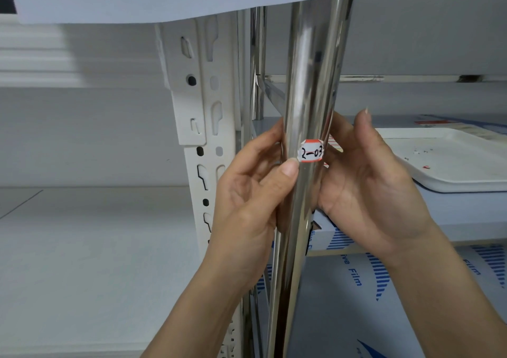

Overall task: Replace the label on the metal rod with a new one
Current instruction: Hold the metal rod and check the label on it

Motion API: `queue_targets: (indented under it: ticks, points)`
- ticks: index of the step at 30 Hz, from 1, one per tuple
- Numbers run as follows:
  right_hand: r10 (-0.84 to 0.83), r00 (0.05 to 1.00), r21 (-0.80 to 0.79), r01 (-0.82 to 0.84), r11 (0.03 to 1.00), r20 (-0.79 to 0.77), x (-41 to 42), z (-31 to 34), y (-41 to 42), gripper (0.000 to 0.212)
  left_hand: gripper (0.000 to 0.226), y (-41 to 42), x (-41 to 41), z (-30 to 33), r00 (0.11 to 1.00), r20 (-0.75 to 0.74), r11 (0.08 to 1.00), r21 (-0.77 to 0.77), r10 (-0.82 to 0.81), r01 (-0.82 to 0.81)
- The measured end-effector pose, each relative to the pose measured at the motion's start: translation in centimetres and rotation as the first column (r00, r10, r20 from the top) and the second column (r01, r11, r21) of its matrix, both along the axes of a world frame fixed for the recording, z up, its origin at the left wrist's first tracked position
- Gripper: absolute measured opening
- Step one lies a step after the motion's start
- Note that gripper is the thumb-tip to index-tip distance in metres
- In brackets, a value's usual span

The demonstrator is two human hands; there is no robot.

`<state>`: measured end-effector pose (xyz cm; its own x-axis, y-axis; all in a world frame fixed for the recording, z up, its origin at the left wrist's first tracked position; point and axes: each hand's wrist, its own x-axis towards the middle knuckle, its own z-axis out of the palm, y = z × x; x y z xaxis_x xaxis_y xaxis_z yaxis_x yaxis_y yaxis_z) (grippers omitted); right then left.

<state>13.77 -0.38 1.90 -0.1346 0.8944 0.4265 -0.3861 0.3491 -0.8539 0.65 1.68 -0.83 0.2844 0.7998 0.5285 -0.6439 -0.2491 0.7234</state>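
1. Nearest the camera, the polished metal rod (307,127) stands upright and serves as the landmark; both forearms rise on either side of it.
2. Left of the rod, the left hand (252,190) has its thumb (288,168) laid on the rod face, tip just below the lower-left corner of the label (312,151). Its fingers curl round behind the rod; their ends are hidden.
3. On the rod front sits the label: white, red-edged, handwritten "2-03", its left edge looking slightly raised.
4. Right of the rod, the right hand (367,182) is loosely spread, palm turned to the rod, fingers reaching behind it. A striped slip (333,145) shows just behind the rod there; whether the fingers pinch it cannot be told.
5. Judgement: the label is either being smoothed down or picked at. For a clean result, brace the rod from behind and work the thumb across the paper from one edge, keeping it flat to the curve.
6. Beyond the rod to the right, a white tray (450,176) lies on a shelf; beyond to the left, a white slotted upright (203,116).
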Motion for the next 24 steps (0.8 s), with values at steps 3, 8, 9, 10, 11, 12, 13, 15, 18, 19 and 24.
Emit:
queue_targets:
  ticks: [3, 8, 9, 10, 11, 12, 13, 15, 18, 19, 24]
  points:
    - [-0.005, 1.0, -0.005, 0.005, 1.0, -0.003, -0.04, -0.04, 0.01, 0.062, 0.049, 0.0, 0.05, 0.07, 1.0, -0.003, 1.0, 0.006, 0.016, -0.016]
    - [-0.008, 1.0, -0.01, 0.008, 1.0, -0.01, -0.05, -0.03, -0.02, 0.062, 0.048, -0.1, 0.1, 0.18, 1.0, 0.003, 1.0, 0.003, 0.028, -0.028]
    - [-0.007, 1.0, -0.007, 0.007, 1.0, -0.009, -0.01, -0.05, -0.03, 0.061, 0.048, -0.12, 0.11, 0.19, 1.0, 0.003, 1.0, 0.003, 0.029, -0.03]
    - [-0.007, 1.0, -0.004, 0.007, 1.0, -0.006, 0.02, -0.07, -0.04, 0.061, 0.048, -0.14, 0.1, 0.2, 1.0, 0.003, 1.0, 0.004, 0.029, -0.029]
    - [-0.008, 1.0, -0.002, 0.008, 1.0, -0.001, 0.04, -0.1, -0.03, 0.061, 0.048, -0.13, 0.1, 0.21, 1.0, 0.004, 1.0, 0.004, 0.028, -0.028]
    - [-0.009, 1.0, 0.0, 0.009, 1.0, 0.004, 0.07, -0.1, -0.04, 0.06, 0.049, -0.14, 0.11, 0.23, 1.0, 0.005, 1.0, 0.005, 0.027, -0.027]
    - [-0.013, 1.0, 0.001, 0.013, 1.0, 0.01, 0.08, -0.09, -0.04, 0.06, 0.051, -0.13, 0.1, 0.25, 1.0, 0.007, 1.0, 0.008, 0.026, -0.026]
    - [-0.018, 1.0, 0.0, 0.018, 1.0, 0.014, 0.05, -0.05, -0.08, 0.06, 0.052, -0.13, 0.05, 0.34, 1.0, 0.002, 1.0, 0.015, 0.021, -0.021]
    - [-0.015, 1.0, 0.008, 0.015, 1.0, 0.004, -0.01, -0.05, -0.08, 0.057, 0.047, -0.13, -0.13, 0.35, 1.0, 0.005, 1.0, -0.011, -0.019, 0.019]
    - [-0.014, 1.0, 0.007, 0.014, 1.0, -0.003, 0.01, -0.04, -0.09, 0.055, 0.046, -0.1, -0.13, 0.33, 0.999, 0.009, 0.999, -0.025, -0.031, 0.031]
    - [-0.01, 1.0, 0.003, 0.01, 1.0, -0.005, -0.02, 0.01, -0.15, 0.058, 0.044, -0.1, 0.1, 0.35, 1.0, -0.005, 0.999, -0.049, -0.009, 0.009]
